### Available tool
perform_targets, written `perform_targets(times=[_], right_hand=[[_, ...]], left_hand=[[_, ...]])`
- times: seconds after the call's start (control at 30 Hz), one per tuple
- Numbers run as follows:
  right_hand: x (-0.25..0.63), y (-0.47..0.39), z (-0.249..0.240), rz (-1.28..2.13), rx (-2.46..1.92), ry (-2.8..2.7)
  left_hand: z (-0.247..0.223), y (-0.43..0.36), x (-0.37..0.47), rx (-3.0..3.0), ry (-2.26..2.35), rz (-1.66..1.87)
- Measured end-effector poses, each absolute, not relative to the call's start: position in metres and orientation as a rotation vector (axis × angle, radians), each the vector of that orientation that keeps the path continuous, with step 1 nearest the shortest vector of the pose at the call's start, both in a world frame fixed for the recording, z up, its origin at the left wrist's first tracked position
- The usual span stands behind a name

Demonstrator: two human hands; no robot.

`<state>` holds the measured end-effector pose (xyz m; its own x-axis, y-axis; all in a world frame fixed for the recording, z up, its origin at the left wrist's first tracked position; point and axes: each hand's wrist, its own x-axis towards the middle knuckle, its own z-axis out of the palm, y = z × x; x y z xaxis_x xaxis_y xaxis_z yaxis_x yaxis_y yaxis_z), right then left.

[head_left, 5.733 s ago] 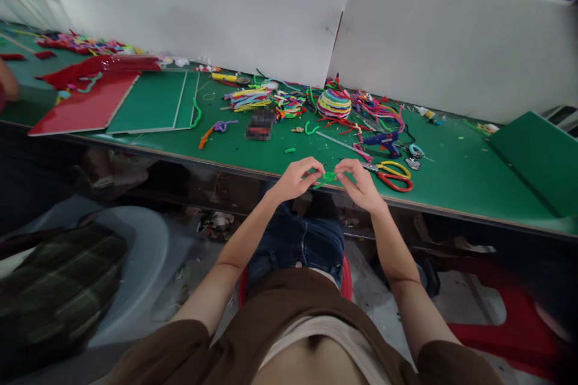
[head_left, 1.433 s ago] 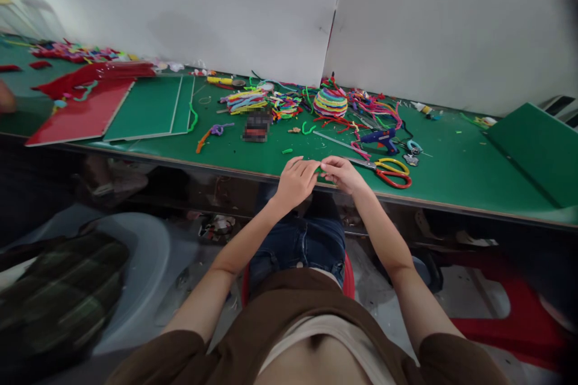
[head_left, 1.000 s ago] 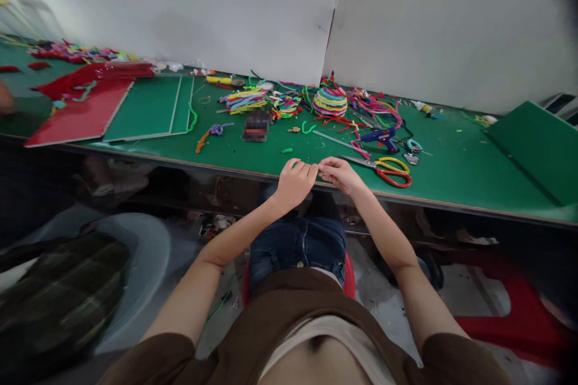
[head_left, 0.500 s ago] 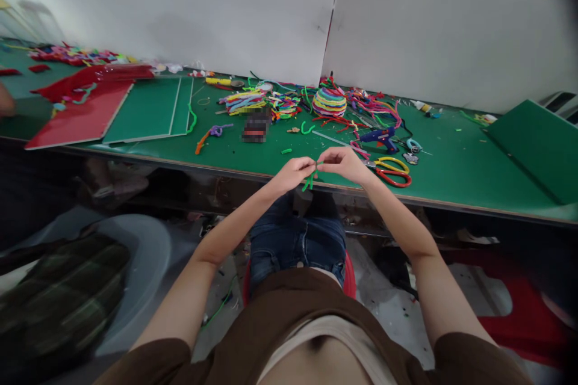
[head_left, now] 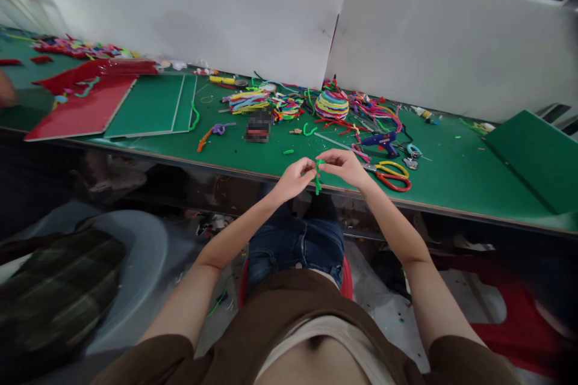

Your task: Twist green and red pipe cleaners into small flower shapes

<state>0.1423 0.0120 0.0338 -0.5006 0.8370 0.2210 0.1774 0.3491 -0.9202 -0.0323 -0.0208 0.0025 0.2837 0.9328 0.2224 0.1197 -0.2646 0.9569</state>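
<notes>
Between my two hands, just over the table's front edge, is a small bent piece of green pipe cleaner (head_left: 318, 185) with its ends hanging down. My left hand (head_left: 295, 177) pinches it from the left, fingertips closed. From the right, my right hand (head_left: 343, 165) has thumb and fingers closed on its upper part. The fingertips hide some of its shape. Scissors (head_left: 392, 175) with yellow and red handles lie beside my right hand. A short green piece (head_left: 288, 152) rests on the table behind my left hand.
Behind my hands on the green table (head_left: 451, 174) are a striped ball (head_left: 332, 105), bundled pipe cleaners (head_left: 248, 101), a blue glue gun (head_left: 382, 142) and a blurred dark box (head_left: 257, 127). Red and green boards (head_left: 151, 105) lie left; a green panel (head_left: 537, 159) stands right.
The green pipe cleaner has turned: its ends pointed down and left, and now hang more nearly straight down. My fingers have shifted slightly on it. The camera view has tilted a little.
</notes>
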Motion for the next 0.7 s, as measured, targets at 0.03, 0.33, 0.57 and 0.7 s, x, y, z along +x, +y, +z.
perform_targets(times=[0.03, 0.33, 0.57, 0.7], right_hand=[[0.141, 0.011, 0.031, 1.137, -0.900, -1.916], [0.126, 0.000, 0.008, 0.989, -0.948, -1.908], [0.121, -0.001, -0.004, 0.763, -0.992, -1.865], [0.124, 0.018, -0.014, 0.813, -1.019, -1.705]], left_hand=[[0.003, -0.021, -0.034, 1.767, 1.064, 1.056], [0.003, -0.027, -0.034, 2.130, 1.524, 0.776], [-0.006, -0.020, -0.030, 2.106, 1.552, 0.703], [-0.011, -0.006, -0.030, 2.077, 1.328, 0.744]])
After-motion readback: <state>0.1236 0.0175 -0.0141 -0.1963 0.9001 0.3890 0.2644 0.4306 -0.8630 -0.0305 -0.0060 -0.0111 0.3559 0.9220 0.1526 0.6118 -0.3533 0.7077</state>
